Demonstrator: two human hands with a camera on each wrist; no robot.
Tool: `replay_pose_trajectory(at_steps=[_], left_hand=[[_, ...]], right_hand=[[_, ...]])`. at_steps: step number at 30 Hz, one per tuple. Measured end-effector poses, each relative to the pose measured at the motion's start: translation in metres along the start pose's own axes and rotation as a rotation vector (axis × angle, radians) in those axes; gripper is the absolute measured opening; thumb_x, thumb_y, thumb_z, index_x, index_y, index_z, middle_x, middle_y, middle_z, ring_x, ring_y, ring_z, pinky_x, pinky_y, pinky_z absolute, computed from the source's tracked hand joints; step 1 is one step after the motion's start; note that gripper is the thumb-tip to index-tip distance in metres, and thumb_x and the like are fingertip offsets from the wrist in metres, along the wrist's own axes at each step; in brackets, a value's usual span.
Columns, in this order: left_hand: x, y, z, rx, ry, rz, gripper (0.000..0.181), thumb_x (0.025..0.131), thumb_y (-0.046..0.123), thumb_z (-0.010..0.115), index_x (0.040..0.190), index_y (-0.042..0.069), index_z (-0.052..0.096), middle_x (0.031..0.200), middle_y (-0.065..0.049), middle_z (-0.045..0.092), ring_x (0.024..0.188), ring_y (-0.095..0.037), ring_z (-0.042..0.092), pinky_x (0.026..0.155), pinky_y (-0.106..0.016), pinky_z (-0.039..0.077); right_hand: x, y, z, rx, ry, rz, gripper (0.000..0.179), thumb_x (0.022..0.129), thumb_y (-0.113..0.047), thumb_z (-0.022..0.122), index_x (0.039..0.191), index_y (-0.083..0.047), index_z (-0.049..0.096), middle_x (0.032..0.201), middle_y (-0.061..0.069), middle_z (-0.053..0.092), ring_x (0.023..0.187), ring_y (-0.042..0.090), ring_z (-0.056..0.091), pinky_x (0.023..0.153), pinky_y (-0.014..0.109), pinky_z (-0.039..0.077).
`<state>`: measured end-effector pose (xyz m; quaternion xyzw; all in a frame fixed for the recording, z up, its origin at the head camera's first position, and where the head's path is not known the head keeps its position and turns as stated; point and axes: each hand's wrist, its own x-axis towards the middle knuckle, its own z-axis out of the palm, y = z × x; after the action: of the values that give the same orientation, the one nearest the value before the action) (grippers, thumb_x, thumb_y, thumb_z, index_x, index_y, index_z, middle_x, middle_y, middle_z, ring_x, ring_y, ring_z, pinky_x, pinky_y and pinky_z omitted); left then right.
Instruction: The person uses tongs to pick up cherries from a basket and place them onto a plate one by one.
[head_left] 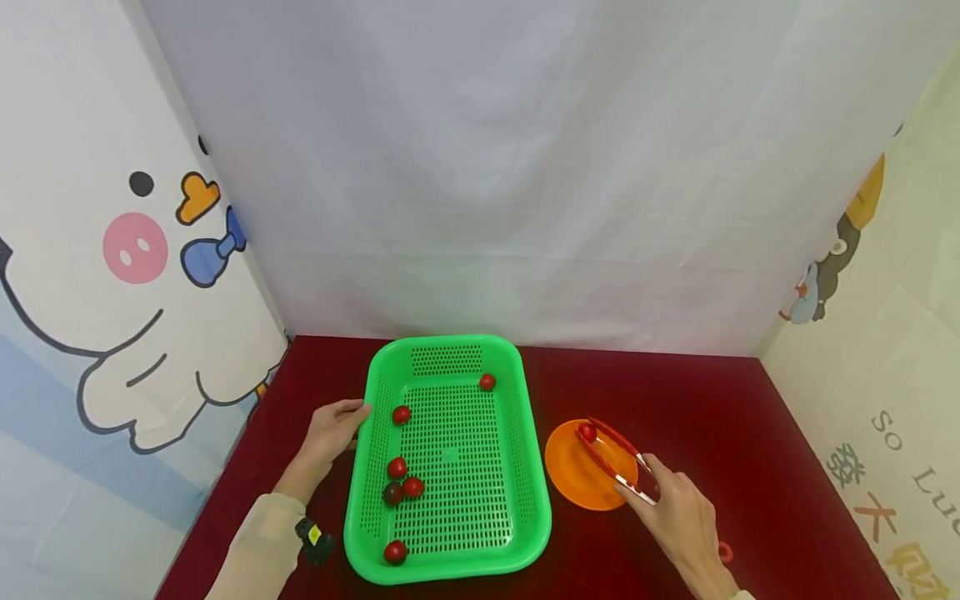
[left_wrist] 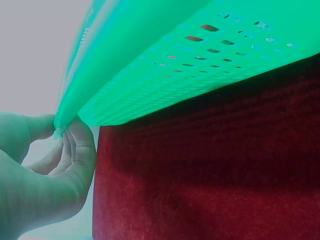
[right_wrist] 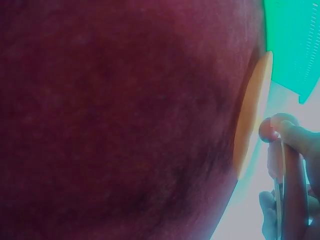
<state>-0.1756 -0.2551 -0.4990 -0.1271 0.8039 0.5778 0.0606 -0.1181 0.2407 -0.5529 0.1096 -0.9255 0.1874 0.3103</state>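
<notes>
My left hand (head_left: 330, 433) pinches the left rim of a green perforated basket (head_left: 536, 467), thumb on one side and fingers curled under the other in the left wrist view. Several small red tomatoes (head_left: 413, 487) lie scattered inside it, mostly along its left side; one tomato (head_left: 393, 494) looks darker. My right hand (head_left: 681, 517) grips a pair of red tongs (head_left: 613, 436) that point up and left. Between their tips sits a red tomato (head_left: 587, 432), over the far part of an orange plate (head_left: 577, 479). The right wrist view shows this tomato (right_wrist: 267, 131) beside the plate's edge.
The plate stands close to the basket's right side on a dark red cloth (head_left: 675, 400). A pale curtain (head_left: 480, 208) closes off the back, with printed cloths on both sides. A small red ring (head_left: 724, 551) shows by my right wrist.
</notes>
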Motion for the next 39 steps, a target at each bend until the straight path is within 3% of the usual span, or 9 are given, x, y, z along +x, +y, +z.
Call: replay_pose_trajectory(at_steps=[2,9,12,39], left_hand=[[0.0003,0.0003,0.0000,-0.003,-0.002,0.001,0.052,0.108,0.026,0.056,0.146,-0.010,0.048,0.139,-0.031,0.056,0.113,-0.030,0.065,0.085,-0.037,0.059],[0.0009,-0.0017,-0.0006,0.002,0.003,-0.002,0.051,0.108,0.025,0.056,0.146,-0.009,0.049,0.138,-0.031,0.057,0.107,-0.024,0.067,0.082,-0.034,0.059],[0.0014,-0.0025,-0.0009,0.003,0.005,0.003,0.051,0.108,0.025,0.057,0.145,-0.010,0.050,0.136,-0.031,0.058,0.102,-0.020,0.067,0.081,-0.033,0.059],[0.0011,-0.0001,-0.0014,-0.009,-0.009,0.001,0.053,0.108,0.025,0.057,0.146,-0.010,0.048,0.138,-0.032,0.057,0.102,-0.019,0.068,0.080,-0.033,0.059]], right_hand=[[-0.0013,0.0012,0.0000,-0.008,-0.001,0.005,0.056,0.063,-0.034,0.098,0.107,-0.010,0.074,0.065,0.000,0.057,0.054,0.010,0.039,0.043,0.026,0.033],[-0.0027,0.0027,-0.0011,-0.042,-0.039,0.025,0.058,0.063,-0.037,0.098,0.108,-0.010,0.073,0.059,-0.009,0.037,0.053,0.009,0.032,0.043,0.025,0.030],[-0.0025,0.0027,-0.0013,-0.045,-0.048,0.036,0.057,0.063,-0.038,0.098,0.107,-0.010,0.073,0.059,-0.010,0.035,0.053,0.009,0.031,0.043,0.025,0.030],[0.0001,0.0022,-0.0015,-0.031,-0.146,0.125,0.053,0.070,-0.042,0.095,0.106,-0.011,0.072,0.059,-0.007,0.042,0.053,0.010,0.036,0.044,0.029,0.032]])
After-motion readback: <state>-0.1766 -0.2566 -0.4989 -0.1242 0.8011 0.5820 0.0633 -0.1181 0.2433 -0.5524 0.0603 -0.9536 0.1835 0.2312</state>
